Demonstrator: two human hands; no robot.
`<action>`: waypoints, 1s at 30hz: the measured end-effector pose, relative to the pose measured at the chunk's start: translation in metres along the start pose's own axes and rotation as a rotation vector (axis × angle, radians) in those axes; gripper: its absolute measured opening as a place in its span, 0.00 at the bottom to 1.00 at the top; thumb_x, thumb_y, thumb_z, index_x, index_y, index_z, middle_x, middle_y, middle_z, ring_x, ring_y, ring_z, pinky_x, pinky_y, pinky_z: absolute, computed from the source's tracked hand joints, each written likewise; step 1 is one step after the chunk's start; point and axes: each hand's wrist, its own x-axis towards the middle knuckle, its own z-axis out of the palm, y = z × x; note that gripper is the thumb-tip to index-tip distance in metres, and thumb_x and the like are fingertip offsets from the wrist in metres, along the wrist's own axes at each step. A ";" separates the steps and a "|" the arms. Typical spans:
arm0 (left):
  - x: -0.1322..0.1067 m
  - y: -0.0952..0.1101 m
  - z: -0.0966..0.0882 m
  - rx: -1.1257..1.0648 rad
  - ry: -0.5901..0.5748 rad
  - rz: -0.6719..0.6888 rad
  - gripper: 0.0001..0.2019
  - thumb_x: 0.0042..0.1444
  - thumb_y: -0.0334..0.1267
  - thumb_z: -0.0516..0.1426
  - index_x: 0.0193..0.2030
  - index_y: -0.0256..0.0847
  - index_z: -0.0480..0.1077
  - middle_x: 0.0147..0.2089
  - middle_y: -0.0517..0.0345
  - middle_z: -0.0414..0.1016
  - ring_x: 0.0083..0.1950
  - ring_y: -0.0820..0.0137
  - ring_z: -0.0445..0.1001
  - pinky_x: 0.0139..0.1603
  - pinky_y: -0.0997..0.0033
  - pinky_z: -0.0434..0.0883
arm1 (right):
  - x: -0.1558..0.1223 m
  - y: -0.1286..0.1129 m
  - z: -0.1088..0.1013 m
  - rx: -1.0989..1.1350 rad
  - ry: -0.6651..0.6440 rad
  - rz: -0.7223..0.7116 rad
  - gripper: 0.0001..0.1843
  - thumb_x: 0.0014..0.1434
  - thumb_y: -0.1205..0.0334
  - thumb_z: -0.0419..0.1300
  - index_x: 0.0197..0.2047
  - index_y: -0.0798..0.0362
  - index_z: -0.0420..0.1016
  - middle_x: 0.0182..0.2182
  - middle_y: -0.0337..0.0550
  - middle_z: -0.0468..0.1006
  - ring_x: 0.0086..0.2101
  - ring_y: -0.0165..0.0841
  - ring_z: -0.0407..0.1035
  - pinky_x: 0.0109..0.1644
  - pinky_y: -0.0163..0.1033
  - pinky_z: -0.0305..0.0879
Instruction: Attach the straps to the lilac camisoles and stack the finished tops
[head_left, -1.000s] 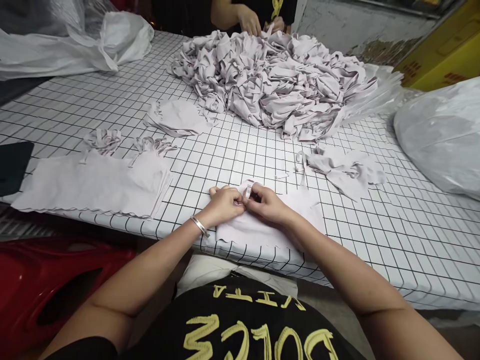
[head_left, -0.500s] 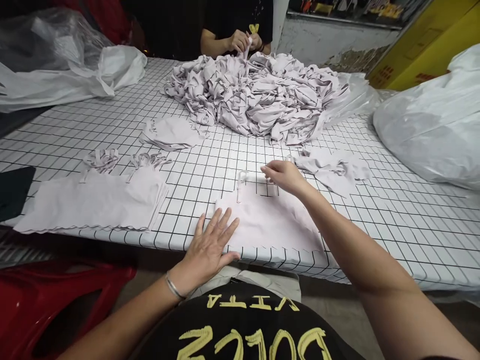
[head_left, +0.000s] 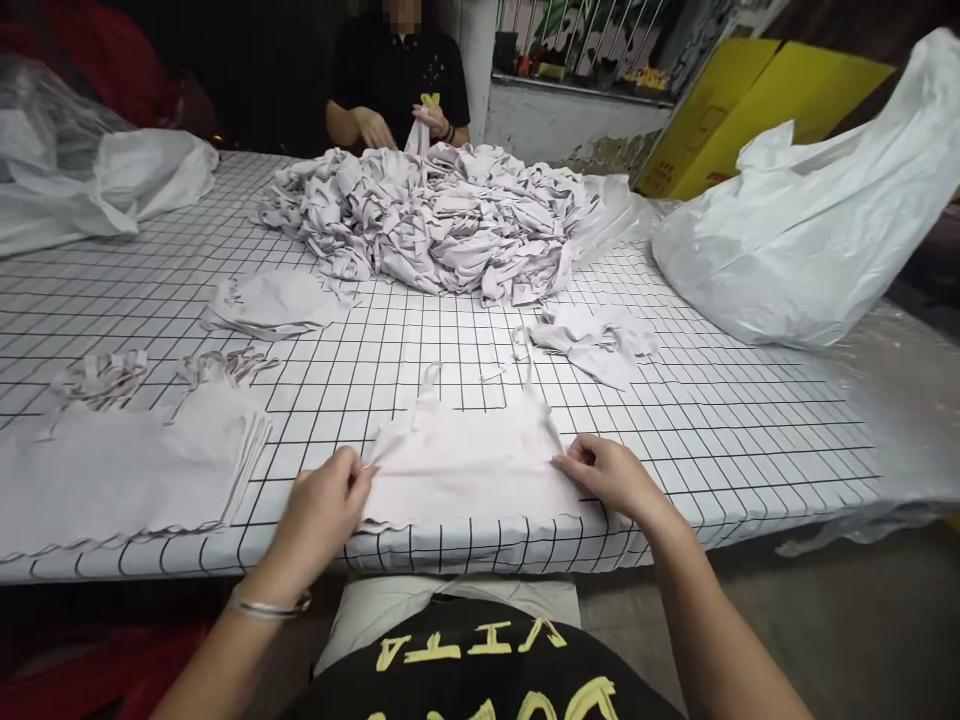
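Under the spread garment (head_left: 472, 455) runs the bench (head_left: 750, 430), covered in white cloth with a black grid. Across it, well beyond the spread garment, a co-worker (head_left: 401, 85) in a black top holds some pale fabric. Between that person and the spread garment sits a large heap of crumpled pale garments (head_left: 450, 225). Beyond the spread garment and well to its right stands a bulging white plastic bag (head_left: 780, 230), with a yellow box (head_left: 742, 110) farther back on that side; far off to its left lies loose plastic sheeting (head_left: 142, 180).

A stack of pale garments (head_left: 135, 470), straps bunched at the top, lies left of the spread garment and apart from it. The spread garment itself lies at the bench's near edge, its straps toward the heap. Just beyond it rest a folded garment (head_left: 274, 300), on its left, and a rumpled garment (head_left: 592, 340), on its right.

The left hand (head_left: 324, 505) has its grip pinched narrow on the spread garment's left edge; the right hand's (head_left: 611, 475) grip pinches its right edge. A silvery bracelet (head_left: 270, 605) circles the left wrist, nearer the wearer than the spread garment.
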 end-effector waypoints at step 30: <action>0.047 0.118 0.072 -0.110 -0.472 1.027 0.41 0.59 0.67 0.38 0.73 0.43 0.43 0.75 0.54 0.38 0.75 0.57 0.34 0.70 0.44 0.27 | 0.169 -0.060 -0.006 0.882 -0.390 0.263 0.08 0.60 0.71 0.55 0.29 0.57 0.66 0.24 0.42 0.74 0.17 0.21 0.57 0.17 0.28 0.52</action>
